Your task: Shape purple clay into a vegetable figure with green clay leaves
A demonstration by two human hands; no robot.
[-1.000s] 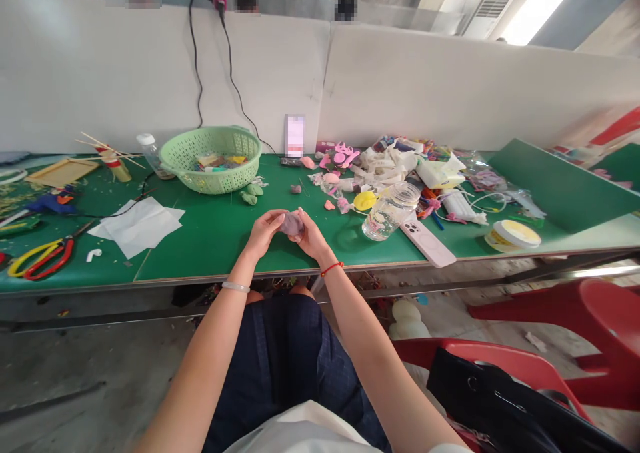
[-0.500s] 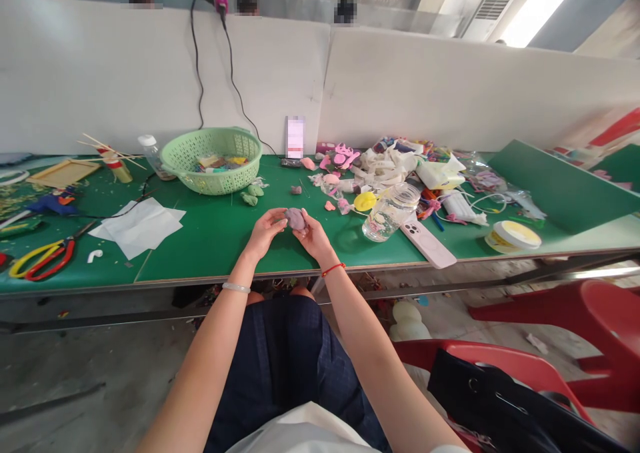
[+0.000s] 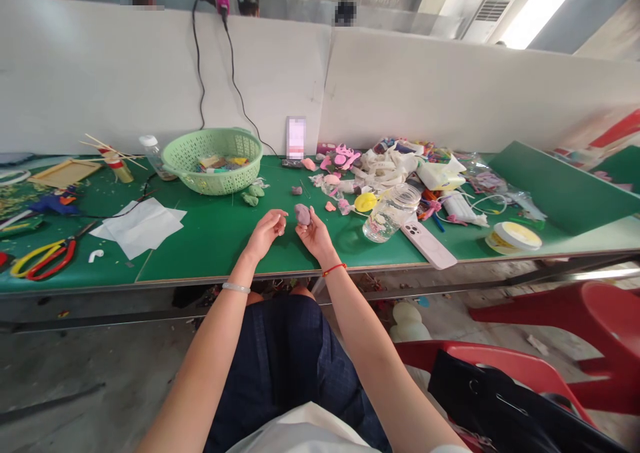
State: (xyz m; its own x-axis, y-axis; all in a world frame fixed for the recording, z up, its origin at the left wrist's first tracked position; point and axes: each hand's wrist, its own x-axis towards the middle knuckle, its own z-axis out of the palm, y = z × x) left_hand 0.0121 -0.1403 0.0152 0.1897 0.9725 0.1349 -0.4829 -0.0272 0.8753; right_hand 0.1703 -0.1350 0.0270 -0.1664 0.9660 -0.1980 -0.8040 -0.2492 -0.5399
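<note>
A greyish-purple lump (image 3: 303,214) that looks like clay is held in the fingers of my right hand (image 3: 316,236), above the green table near its front edge. My left hand (image 3: 269,232) is just left of it, apart from the lump, with its fingers curled and pressed together; whether something small is between them cannot be made out. A smaller purple piece (image 3: 297,190) lies on the table beyond my hands. Green lumps (image 3: 253,195) are by the basket, and a small pink piece (image 3: 330,206) lies to the right.
A green basket (image 3: 213,180), white paper (image 3: 143,230) and scissors (image 3: 47,258) are at the left. A lit phone (image 3: 296,138) leans on the partition. To the right are a clear jar (image 3: 391,213), a pink phone (image 3: 429,244) and a white tub (image 3: 513,238).
My left hand has come away from the purple lump, leaving a gap. The lump, now held only by my right hand, has shifted slightly right and up.
</note>
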